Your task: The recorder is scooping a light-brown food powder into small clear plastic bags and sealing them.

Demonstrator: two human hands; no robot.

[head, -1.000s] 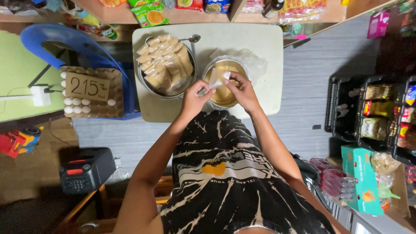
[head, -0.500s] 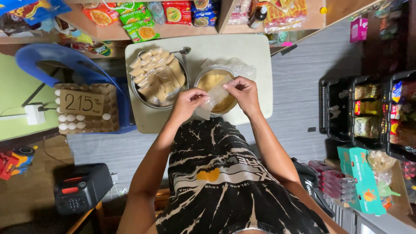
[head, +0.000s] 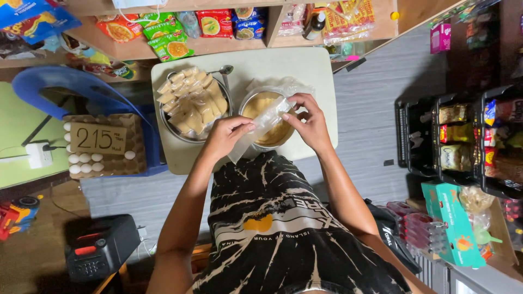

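Observation:
Both hands hold a small clear plastic bag (head: 261,124) stretched between them above the near edge of a pale table (head: 321,98). My left hand (head: 226,135) grips its lower end, my right hand (head: 309,121) its upper end. Just behind the bag stands a metal bowl of tan paste (head: 260,106), lined with clear plastic. To its left a larger metal bowl (head: 192,103) is heaped with several small filled packets. A spoon (head: 225,72) rests on that bowl's far rim.
An egg tray with a cardboard sign (head: 101,144) sits on a blue chair (head: 65,90) at left. Shelves of snack packets (head: 218,22) run along the back. Black crates of goods (head: 463,136) stand at right, a green box (head: 452,223) and a black device (head: 98,247) lower down.
The hands have drawn back from the paste bowl toward me, and the plastic bag is now pulled out long between them. The view has shifted slightly.

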